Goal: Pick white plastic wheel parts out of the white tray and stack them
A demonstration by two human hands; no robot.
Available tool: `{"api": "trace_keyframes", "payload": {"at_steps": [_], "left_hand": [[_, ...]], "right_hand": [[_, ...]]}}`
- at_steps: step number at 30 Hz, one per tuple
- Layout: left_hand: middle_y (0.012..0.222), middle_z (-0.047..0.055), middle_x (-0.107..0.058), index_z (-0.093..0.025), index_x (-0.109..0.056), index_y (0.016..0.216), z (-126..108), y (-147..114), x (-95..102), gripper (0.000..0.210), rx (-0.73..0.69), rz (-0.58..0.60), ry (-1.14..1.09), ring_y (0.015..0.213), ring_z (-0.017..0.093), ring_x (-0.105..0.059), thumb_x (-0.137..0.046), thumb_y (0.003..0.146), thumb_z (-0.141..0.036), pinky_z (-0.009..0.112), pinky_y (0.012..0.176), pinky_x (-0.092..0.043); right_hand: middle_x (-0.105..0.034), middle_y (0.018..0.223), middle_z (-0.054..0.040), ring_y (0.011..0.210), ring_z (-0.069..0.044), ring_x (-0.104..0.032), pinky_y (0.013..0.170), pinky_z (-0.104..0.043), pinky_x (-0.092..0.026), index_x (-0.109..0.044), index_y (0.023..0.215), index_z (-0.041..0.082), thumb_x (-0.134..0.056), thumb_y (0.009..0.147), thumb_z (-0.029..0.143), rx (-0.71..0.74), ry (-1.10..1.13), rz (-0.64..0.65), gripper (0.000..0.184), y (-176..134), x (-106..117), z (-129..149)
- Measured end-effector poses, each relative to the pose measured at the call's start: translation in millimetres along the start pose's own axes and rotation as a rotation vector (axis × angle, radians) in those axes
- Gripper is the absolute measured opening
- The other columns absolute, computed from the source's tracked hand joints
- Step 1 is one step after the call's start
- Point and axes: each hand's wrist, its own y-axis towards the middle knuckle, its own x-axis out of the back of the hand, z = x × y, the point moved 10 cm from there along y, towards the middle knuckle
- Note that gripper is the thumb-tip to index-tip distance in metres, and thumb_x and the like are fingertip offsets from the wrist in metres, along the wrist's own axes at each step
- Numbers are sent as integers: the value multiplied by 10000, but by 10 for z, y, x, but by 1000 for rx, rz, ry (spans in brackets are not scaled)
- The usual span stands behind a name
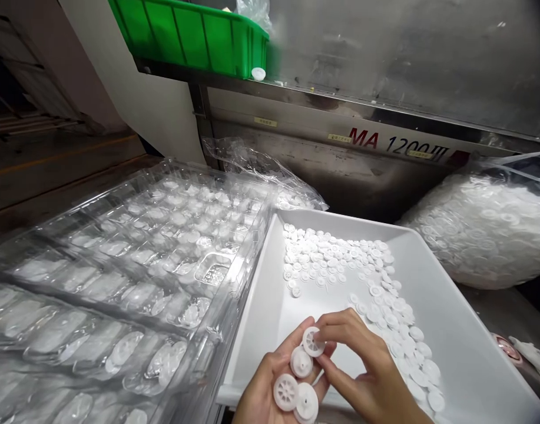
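Observation:
My left hand (263,388) lies palm up over the near edge of a white tray (450,277) and holds several small white plastic wheels (296,386). The fingers of my right hand (367,371) pinch the topmost wheel (312,341) at my left fingertips. Many more loose white wheels (340,259) are spread over the far side and right part of the tray. To the left lies a clear blister tray (132,265) with rows of pockets, most holding white wheels.
A clear bag (477,229) stuffed with white wheels lies at the right against a grey machine marked MA 1200 (397,141). A green crate (194,35) stands on the machine's ledge above. A crumpled plastic bag (256,165) lies behind the trays.

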Motion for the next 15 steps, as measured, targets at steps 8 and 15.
{"api": "trace_keyframes", "payload": {"at_steps": [8,15], "left_hand": [[1140,53,-673,-174,-670,1062,22,-27,-32,377,-31,-50,-35,1157,196,-550,-325,918,-220,348,1091,-312],[1159,69,-661,-205,-674,1055,51,-11,5,370,-54,-27,-30,1171,227,-539,-333,914,-228,395,1093,-295]], "right_hand": [[-583,944,-43,906,-204,-557,742,-334,-480,-583,946,245,-549,841,136,-136,116,-68,155,-67,9,-109],[-585,934,-30,900,-184,-554,743,-318,-478,-595,954,253,-567,830,109,-129,145,-116,192,-131,33,-133]]}}
